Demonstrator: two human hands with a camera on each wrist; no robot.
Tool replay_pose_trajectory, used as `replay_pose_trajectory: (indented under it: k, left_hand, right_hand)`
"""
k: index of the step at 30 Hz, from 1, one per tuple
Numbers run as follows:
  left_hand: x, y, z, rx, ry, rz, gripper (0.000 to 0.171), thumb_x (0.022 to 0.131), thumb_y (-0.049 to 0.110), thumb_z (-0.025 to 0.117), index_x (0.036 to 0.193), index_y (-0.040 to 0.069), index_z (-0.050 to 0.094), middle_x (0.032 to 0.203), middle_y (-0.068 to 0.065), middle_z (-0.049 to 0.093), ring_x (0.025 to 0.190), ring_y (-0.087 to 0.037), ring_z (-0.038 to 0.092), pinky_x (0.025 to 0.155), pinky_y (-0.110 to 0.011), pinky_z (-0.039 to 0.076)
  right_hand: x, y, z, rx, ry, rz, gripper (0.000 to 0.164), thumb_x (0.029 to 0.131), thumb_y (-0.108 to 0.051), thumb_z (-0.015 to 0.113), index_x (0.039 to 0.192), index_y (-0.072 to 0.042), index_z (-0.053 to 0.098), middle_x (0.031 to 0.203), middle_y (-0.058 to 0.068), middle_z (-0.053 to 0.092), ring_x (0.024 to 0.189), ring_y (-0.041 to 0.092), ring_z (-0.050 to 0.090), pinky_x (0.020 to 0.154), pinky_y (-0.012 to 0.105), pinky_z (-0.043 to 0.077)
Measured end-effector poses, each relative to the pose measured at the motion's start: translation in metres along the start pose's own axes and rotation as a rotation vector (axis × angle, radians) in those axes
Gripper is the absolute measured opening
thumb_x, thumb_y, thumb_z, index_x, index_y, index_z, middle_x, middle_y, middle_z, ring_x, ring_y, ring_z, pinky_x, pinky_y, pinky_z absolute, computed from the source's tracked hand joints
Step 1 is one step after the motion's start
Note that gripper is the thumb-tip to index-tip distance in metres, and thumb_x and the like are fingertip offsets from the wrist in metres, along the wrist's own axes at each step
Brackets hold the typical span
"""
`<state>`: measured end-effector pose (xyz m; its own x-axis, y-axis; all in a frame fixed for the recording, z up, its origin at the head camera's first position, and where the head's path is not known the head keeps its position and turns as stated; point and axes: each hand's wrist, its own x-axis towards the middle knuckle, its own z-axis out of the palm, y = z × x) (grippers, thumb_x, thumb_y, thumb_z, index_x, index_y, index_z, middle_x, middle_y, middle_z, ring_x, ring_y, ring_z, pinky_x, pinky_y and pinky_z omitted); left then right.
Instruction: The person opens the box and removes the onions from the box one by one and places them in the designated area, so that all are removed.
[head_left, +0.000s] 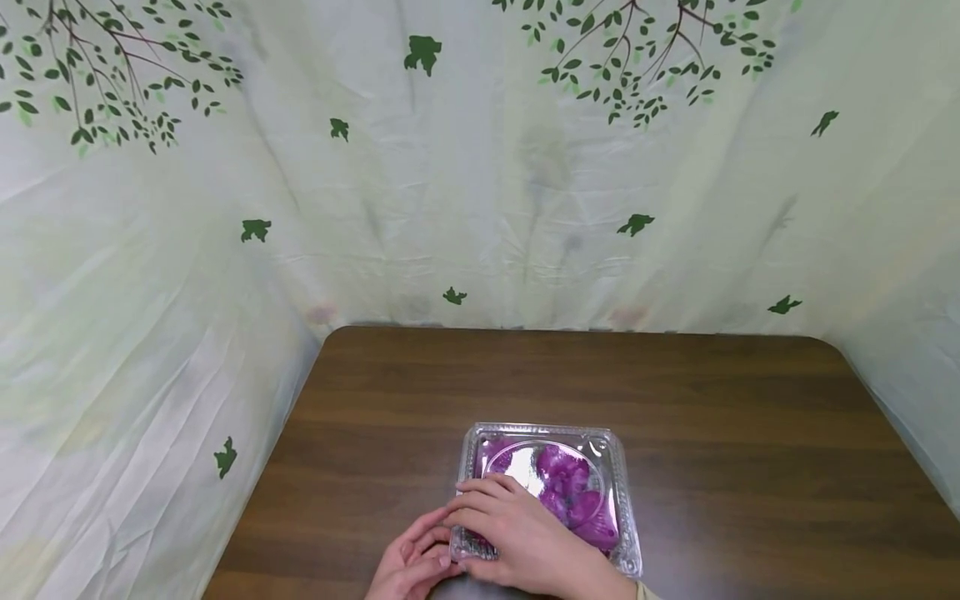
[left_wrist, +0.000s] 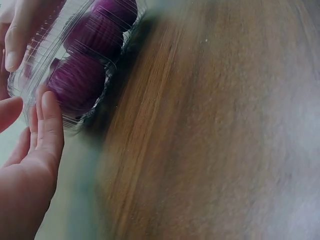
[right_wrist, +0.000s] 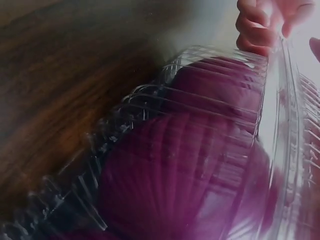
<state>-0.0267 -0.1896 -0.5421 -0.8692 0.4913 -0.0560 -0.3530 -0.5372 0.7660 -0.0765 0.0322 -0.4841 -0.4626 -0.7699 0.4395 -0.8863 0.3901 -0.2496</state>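
A clear plastic clamshell box (head_left: 630, 542) lies on the table with its lid over several round purple things (head_left: 562, 471). Through the ribbed wall they look like finely ridged purple balls (right_wrist: 165, 170); their exact kind is not plain. At the near left corner, my left hand (head_left: 416, 558) pinches the rim between thumb and fingers, its fingers (left_wrist: 52, 120) along the side wall. My right hand (head_left: 517, 533) rests across the lid's left part, fingers extended toward the left edge and thumb near the front corner. It hides that part of the lid.
The brown wooden table (head_left: 375, 400) extends around the box, with rounded far corners. A pale cloth curtain (head_left: 480, 208) printed with leaves and branches hangs behind the table and along its sides.
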Motion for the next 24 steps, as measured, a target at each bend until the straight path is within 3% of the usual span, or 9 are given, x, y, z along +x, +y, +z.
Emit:
replay_pose_trajectory:
  k: [13, 21, 24]
  left_hand:
    - [0.0, -0.009, -0.009, -0.138, -0.104, 0.073, 0.048, 0.097, -0.015, 0.041, 0.134, 0.012, 0.057, 0.128, -0.008, 0.058, 0.112, -0.018, 0.059, 0.101, -0.034, 0.045]
    - [0.001, -0.012, -0.01, -0.151, -0.131, 0.089, 0.05, 0.096, -0.017, 0.04, 0.136, 0.009, 0.055, 0.13, -0.011, 0.057, 0.113, -0.02, 0.058, 0.101, -0.033, 0.045]
    - [0.001, -0.012, -0.009, -0.136, -0.097, 0.073, 0.049, 0.096, -0.017, 0.04, 0.134, 0.01, 0.056, 0.129, -0.01, 0.058, 0.112, -0.019, 0.059, 0.101, -0.033, 0.045]
  right_hand:
    - [0.014, 0.005, 0.007, -0.013, -0.058, 0.058, 0.028, 0.073, -0.048, 0.082, 0.091, -0.031, 0.067, 0.104, -0.017, 0.06, 0.119, 0.01, 0.049, 0.103, 0.038, 0.037]
    - [0.018, 0.008, 0.009, 0.019, -0.061, 0.065, 0.029, 0.07, -0.046, 0.084, 0.088, -0.03, 0.067, 0.098, -0.018, 0.059, 0.111, 0.006, 0.051, 0.103, 0.034, 0.036]
    - [0.018, 0.009, 0.009, 0.022, -0.068, 0.061, 0.029, 0.07, -0.046, 0.083, 0.088, -0.03, 0.067, 0.097, -0.019, 0.059, 0.112, 0.006, 0.05, 0.104, 0.034, 0.036]
